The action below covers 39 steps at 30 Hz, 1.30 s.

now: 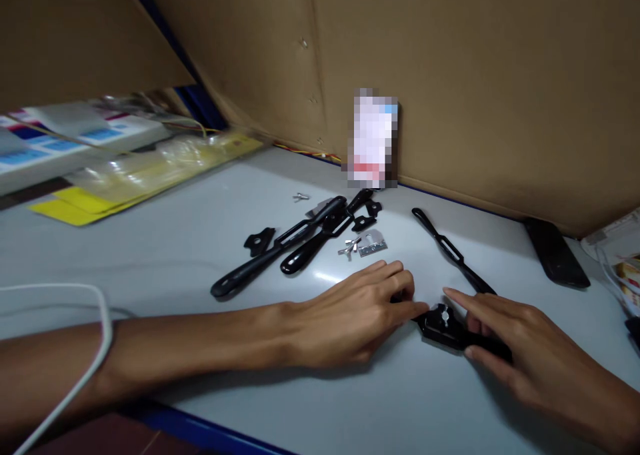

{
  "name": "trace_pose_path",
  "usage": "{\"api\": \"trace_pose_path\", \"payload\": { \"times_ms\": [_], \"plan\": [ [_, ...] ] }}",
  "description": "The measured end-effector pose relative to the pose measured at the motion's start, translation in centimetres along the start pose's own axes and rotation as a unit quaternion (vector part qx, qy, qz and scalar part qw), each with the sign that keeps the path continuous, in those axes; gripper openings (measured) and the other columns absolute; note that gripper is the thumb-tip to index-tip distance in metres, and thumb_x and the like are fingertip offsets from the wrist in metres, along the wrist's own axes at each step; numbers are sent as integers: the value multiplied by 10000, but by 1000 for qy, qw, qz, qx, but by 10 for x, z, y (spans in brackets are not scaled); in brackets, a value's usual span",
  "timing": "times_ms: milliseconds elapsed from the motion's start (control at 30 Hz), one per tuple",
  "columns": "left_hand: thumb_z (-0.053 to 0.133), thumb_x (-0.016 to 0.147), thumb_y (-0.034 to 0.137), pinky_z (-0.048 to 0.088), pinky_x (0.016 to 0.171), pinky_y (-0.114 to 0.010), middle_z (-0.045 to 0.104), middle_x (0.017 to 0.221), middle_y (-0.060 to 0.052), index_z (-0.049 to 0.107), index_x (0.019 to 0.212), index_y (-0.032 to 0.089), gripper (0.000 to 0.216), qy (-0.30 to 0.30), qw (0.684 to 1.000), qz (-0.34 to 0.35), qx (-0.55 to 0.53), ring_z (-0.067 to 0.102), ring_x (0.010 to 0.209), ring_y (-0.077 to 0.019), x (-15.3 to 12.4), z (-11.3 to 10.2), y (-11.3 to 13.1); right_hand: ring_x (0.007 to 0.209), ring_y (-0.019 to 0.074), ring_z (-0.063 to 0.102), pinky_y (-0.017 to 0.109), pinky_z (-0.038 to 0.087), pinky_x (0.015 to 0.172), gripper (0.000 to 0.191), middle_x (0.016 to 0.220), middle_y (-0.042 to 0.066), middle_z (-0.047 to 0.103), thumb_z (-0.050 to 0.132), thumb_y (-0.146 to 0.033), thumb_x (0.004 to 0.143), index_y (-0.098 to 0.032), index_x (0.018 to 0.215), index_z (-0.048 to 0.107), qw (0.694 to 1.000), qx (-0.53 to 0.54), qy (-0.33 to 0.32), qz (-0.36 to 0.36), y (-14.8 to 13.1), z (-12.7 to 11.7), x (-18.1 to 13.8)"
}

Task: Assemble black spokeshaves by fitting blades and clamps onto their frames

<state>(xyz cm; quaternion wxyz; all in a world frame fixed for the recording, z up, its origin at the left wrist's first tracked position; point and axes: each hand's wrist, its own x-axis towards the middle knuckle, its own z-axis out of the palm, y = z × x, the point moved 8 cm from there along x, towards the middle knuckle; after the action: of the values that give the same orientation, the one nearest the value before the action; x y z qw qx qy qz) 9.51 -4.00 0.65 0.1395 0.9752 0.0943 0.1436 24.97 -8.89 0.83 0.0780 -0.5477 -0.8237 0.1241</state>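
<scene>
A black metal spokeshave-like tool body [450,331] with a small silver screw lies on the grey table near me. My left hand [360,311] rests beside its left end, fingers curled, fingertips touching it. My right hand [505,328] lies over its right part, fingers bent around the handle, forefinger stretched toward the screw. Another black handle [450,249] runs away behind the hands. Farther back lie two more black handled bodies [280,251], small black clamps [259,240], a wing screw [350,245] and a silver blade [373,243].
A blurred upright card [375,138] leans on the cardboard wall [450,75]. Plastic-wrapped yellow packets [140,175] and boxes lie at the left. A black phone-like object [555,251] rests at the right. A white cable [95,348] crosses my left forearm. The table's blue edge [200,431] is near me.
</scene>
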Motion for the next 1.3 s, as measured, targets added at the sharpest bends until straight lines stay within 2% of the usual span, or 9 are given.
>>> {"api": "trace_pose_path", "payload": {
  "times_ms": [67, 133, 233, 400, 567, 700, 900, 1100, 1300],
  "plan": [
    [580, 710, 2, 484, 810, -341, 594, 1056, -98, 619, 1332, 146, 639, -6, 1000, -2, 0, 546, 914, -229, 1, 1, 0, 921, 176, 718, 314, 602, 769, 544, 1107, 39, 741, 604, -236, 942, -313, 1474, 518, 999, 17, 24, -13, -6, -10, 1],
    [573, 708, 3, 484, 809, -337, 592, 1044, -93, 621, 1328, 150, 640, -8, 1000, -1, -2, 544, 913, -227, 1, 2, -1, 847, 140, 709, 270, 581, 732, 375, 1017, 18, 736, 564, -245, 988, -299, 1356, 617, 996, 24, 77, -38, -13, -21, 3],
    [572, 689, -2, 486, 810, -338, 586, 1039, -95, 626, 1318, 140, 647, -1, 1000, 2, -3, 544, 912, -228, 2, 2, -1, 822, 135, 696, 268, 559, 705, 273, 973, 21, 714, 524, -235, 1020, -262, 1252, 664, 990, 3, 125, -71, -20, -25, 6],
    [576, 704, 4, 494, 811, -346, 583, 1040, -97, 640, 1292, 131, 605, 0, 1000, 3, -1, 549, 919, -232, 1, 1, 0, 792, 159, 669, 306, 531, 679, 245, 946, 39, 684, 475, -276, 1053, -233, 1214, 655, 990, -37, 115, -71, -20, -8, 11],
    [584, 730, 12, 496, 805, -341, 587, 1031, -96, 633, 1310, 134, 595, 1, 1000, -2, -2, 543, 905, -229, 2, 1, 0, 787, 167, 641, 308, 498, 672, 190, 905, 43, 665, 467, -264, 1057, -208, 1070, 649, 987, -78, 113, -80, -22, -6, 14],
    [575, 739, 18, 491, 813, -344, 591, 1023, -93, 643, 1295, 157, 577, -2, 1000, -6, -7, 538, 921, -236, 3, 1, 0, 816, 170, 637, 309, 474, 668, 201, 920, 36, 659, 450, -317, 1069, -215, 1045, 621, 989, -83, 91, -80, -23, -2, 15],
    [581, 770, 37, 486, 845, -357, 599, 1055, -107, 667, 1268, 172, 523, -2, 1000, -7, -8, 526, 945, -245, 3, 0, -2, 760, 187, 624, 320, 404, 608, 207, 832, 32, 648, 448, -278, 1068, -200, 980, 619, 983, -121, 106, -91, -34, 3, 15],
    [554, 887, 66, 476, 823, -356, 592, 1038, -104, 652, 1299, 161, 434, 9, 1000, -14, -15, 533, 920, -232, 2, 1, -3, 788, 182, 659, 320, 470, 677, 186, 913, 39, 683, 472, -306, 1055, -214, 1059, 633, 991, -59, 117, -38, -16, -15, 11],
    [508, 999, 162, 473, 862, -385, 601, 1067, -109, 642, 1303, 151, 333, 21, 999, -26, -30, 544, 944, -234, 2, 0, -3, 816, 203, 687, 335, 520, 692, 82, 945, 23, 700, 650, -276, 909, -262, 989, 658, 999, -34, 13, 7, 3, -17, 6]
  ]
}}
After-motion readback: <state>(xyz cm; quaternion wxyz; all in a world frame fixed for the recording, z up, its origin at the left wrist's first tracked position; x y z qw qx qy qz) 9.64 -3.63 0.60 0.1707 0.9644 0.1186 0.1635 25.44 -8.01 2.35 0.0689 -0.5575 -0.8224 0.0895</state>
